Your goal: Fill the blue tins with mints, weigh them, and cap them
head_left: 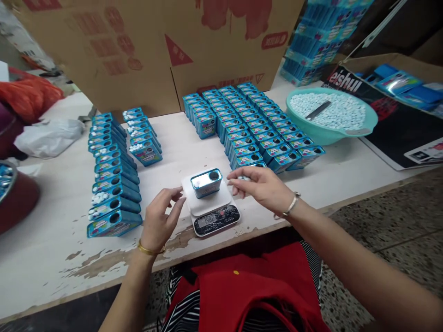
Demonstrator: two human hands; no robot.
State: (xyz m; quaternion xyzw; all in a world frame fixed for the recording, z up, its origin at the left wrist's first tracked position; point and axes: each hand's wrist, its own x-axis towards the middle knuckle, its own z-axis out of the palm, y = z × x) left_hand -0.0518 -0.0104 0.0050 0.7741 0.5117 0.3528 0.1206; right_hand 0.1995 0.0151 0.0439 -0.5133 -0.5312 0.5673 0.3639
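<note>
Head view: One blue tin (206, 182) sits on a small digital scale (212, 204) at the counter's (51, 249) near edge, its round hole facing up, apparently so it can be filled and weighed in place. The left hand (159, 220) hovers at the scale's 9 o'clock, its grip loosely apart and empty. The right hand (263, 186), at 3 o'clock, has its fingertips drawn together; whether they pinch a pellet cannot be told. At 10 o'clock stand two rows of tins with white pellets at their holes (112, 175); at 1 o'clock, five rows of tins with dark holes (249, 127). One teal basin of white pellets (330, 115) with a scoop waits at 2 o'clock.
</note>
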